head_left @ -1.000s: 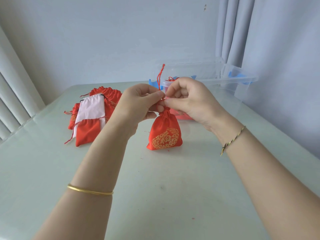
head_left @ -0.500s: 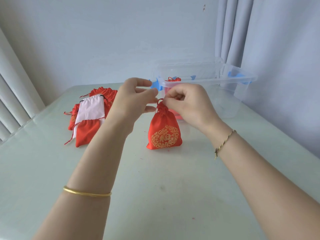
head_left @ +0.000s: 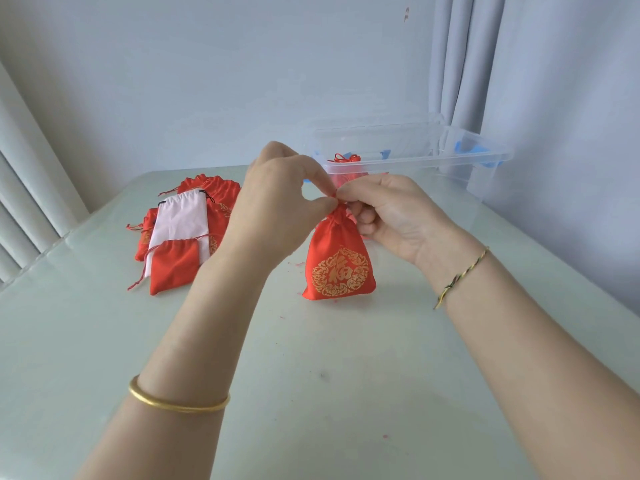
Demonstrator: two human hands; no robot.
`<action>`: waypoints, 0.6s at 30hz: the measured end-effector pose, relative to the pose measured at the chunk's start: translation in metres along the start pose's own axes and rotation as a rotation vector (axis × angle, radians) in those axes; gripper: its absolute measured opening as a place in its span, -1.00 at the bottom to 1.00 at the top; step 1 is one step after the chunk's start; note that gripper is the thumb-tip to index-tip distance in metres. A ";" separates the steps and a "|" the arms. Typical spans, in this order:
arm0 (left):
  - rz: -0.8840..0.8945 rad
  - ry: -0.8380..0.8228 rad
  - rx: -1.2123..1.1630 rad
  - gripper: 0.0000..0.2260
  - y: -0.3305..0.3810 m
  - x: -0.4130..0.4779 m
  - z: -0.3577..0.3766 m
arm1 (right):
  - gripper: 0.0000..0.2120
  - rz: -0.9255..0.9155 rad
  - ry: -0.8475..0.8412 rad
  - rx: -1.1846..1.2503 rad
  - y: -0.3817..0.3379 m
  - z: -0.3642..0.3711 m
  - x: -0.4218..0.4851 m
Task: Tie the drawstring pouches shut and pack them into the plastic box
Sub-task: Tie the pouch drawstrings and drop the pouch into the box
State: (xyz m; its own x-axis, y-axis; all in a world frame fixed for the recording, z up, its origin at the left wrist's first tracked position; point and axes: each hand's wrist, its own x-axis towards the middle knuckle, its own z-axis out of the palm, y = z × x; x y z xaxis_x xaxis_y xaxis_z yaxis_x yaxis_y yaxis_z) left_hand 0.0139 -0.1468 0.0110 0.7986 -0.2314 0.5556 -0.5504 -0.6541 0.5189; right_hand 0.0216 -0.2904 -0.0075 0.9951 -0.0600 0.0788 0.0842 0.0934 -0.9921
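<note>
The red pouch [head_left: 339,268] with the gold emblem stands upright on the surface [head_left: 311,375], directly below the fingers of both hands. The left hand [head_left: 277,199] closes thumb and forefinger into a ring and pinches the very top of the gathered neck. The right hand [head_left: 391,216] meets it from the other side, thumb and forefinger pinching the same spot, the other fingers curled in beside the neck. The drawstring [head_left: 336,199] is probably caught between the fingertips, but it is too small here to be sure.

A second ago a length of red cord stood up above the fingers; now none shows above them, and both hands sit lower, tight against the neck. The pouch stands on the same spot as before.

Behind the fingers the clear plastic box [head_left: 415,157] is open, with red pouches already inside; its near rim lies just beyond the right hand. To the left of the fingers, well apart, lies a pile of pouches [head_left: 187,237], red ones with a pale pink one on top. Bare surface runs from under the fingers towards the person, between the two forearms. The surface's right edge passes close by the right forearm; its left edge lies beyond the pile.
</note>
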 end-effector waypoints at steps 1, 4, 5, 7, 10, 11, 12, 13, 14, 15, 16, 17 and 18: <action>0.004 -0.001 0.013 -0.91 -0.001 0.000 0.000 | -0.76 0.010 -0.018 0.009 0.000 0.000 0.000; 0.007 -0.002 0.024 -0.92 -0.002 0.001 0.001 | -0.75 0.011 -0.079 0.046 0.001 -0.002 0.001; 0.005 -0.001 0.024 -0.93 -0.003 0.002 0.001 | -0.75 0.002 -0.102 0.056 0.001 -0.002 0.000; 0.005 -0.007 0.031 -0.94 -0.005 0.003 0.001 | -0.78 -0.021 -0.142 0.046 0.001 -0.002 -0.001; 0.021 -0.022 0.027 -0.96 -0.006 0.003 0.001 | -0.83 -0.046 -0.182 0.007 0.000 -0.005 -0.002; 0.021 -0.029 0.015 -0.97 -0.005 0.003 0.001 | -0.84 -0.052 -0.181 -0.009 0.000 -0.006 -0.002; 0.015 -0.037 0.003 -0.97 -0.005 0.003 0.000 | -0.85 -0.062 -0.170 -0.034 0.000 -0.007 -0.001; 0.001 -0.047 -0.011 -0.97 -0.006 0.003 0.000 | -0.85 -0.083 -0.146 -0.072 -0.001 -0.009 -0.001; -0.022 -0.058 -0.029 -0.97 -0.007 0.003 -0.001 | -0.85 -0.114 -0.110 -0.120 -0.001 -0.012 0.000; -0.053 -0.070 -0.050 -0.96 -0.008 0.003 -0.002 | -0.85 -0.143 -0.072 -0.161 -0.001 -0.016 0.001; -0.082 -0.087 -0.069 -0.95 -0.009 0.004 -0.004 | -0.85 -0.163 -0.041 -0.192 0.000 -0.019 0.002; -0.103 -0.115 -0.076 -0.94 -0.011 0.004 -0.004 | -0.84 -0.170 -0.022 -0.213 0.001 -0.022 0.003; -0.114 -0.150 -0.069 -0.93 -0.012 0.004 -0.004 | -0.82 -0.174 -0.007 -0.242 0.003 -0.024 0.003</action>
State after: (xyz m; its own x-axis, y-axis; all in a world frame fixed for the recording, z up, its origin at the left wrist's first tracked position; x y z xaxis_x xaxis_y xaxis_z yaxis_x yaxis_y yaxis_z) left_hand 0.0223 -0.1374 0.0092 0.8813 -0.2662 0.3904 -0.4653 -0.6327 0.6191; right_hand 0.0240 -0.3140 -0.0126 0.9671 -0.0477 0.2498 0.2397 -0.1572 -0.9580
